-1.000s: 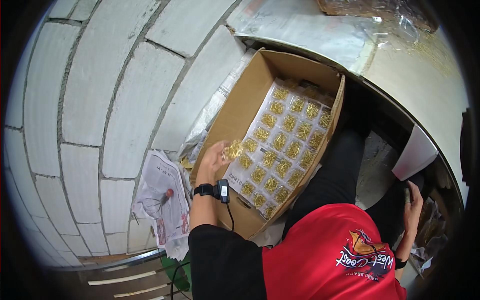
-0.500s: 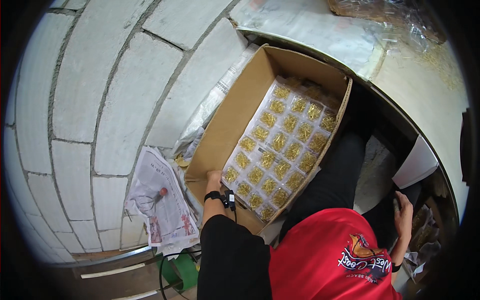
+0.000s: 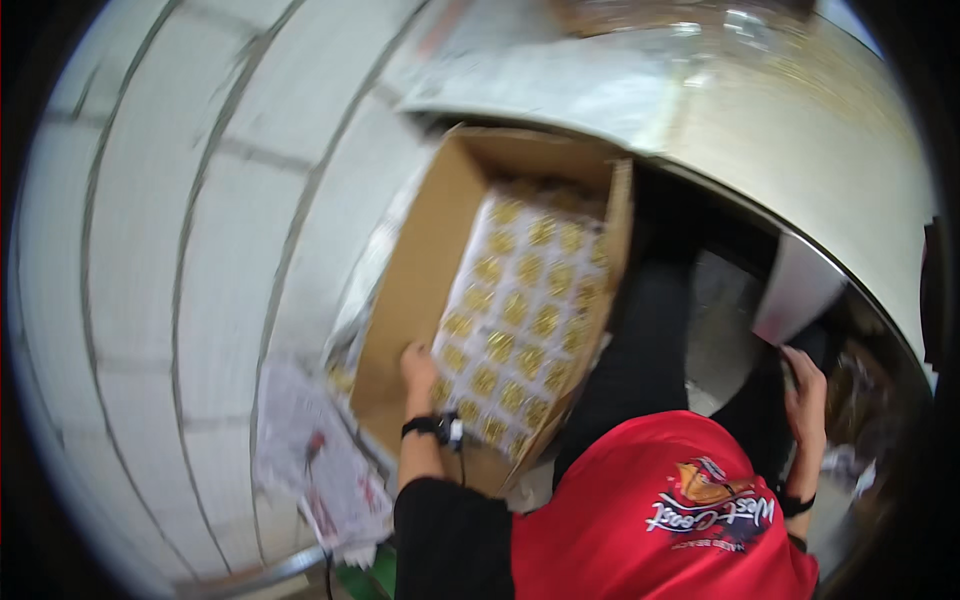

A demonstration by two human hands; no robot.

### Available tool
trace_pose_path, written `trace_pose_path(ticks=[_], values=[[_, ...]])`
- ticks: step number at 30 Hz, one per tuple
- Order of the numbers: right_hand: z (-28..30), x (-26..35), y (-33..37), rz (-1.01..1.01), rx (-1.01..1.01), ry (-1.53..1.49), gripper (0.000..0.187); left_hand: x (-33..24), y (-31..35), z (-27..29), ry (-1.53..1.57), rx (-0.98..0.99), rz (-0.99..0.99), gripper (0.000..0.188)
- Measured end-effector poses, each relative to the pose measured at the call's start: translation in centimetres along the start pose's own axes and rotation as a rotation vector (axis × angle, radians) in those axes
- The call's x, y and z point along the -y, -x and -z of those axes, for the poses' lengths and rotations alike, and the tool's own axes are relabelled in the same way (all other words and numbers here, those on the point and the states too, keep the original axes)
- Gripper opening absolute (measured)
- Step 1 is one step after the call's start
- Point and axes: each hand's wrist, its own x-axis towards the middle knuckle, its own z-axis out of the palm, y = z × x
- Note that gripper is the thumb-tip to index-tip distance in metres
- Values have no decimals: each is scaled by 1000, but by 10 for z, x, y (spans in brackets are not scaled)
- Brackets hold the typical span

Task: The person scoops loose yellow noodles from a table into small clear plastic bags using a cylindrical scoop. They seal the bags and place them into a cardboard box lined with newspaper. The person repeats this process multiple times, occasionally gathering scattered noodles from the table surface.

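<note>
An open cardboard box (image 3: 400, 290) stands tilted across the middle. Inside it, rows of small clear packs (image 3: 515, 308) filled with gold-coloured thin pieces lie on white backing. My left hand (image 3: 418, 372) reaches inside the box at its near left end, beside the edge of the packs. Motion blurs its fingers, and whether they grip anything does not show. My right hand (image 3: 803, 390) rests by my dark-trousered leg, fingers loosely stretched, with nothing visible in it. A white panel (image 3: 795, 290) stands just beyond its fingertips.
A white block wall (image 3: 230, 250) runs along the left. Printed paper sheets (image 3: 315, 460) lie between it and the box. A pale tabletop (image 3: 790, 140) arches over the far right, with clear plastic (image 3: 740, 30) at its back. Plastic-wrapped items (image 3: 855, 400) sit at the right.
The view has shifted and blurred, so the box appears further left and lower. My left hand shows more fully inside the box. My right hand sits closer to the white panel.
</note>
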Motion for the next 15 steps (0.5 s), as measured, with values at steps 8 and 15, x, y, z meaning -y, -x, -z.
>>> trace_pose_path(ticks=[8, 15], values=[[12, -73, 83, -65, -291, 184, 30, -167, -35, 17, 282, -72, -543, 23], [-70, -133, 343, -1072, -478, 33, 39, -384, 13, 25, 746, -728, -1035, 17]])
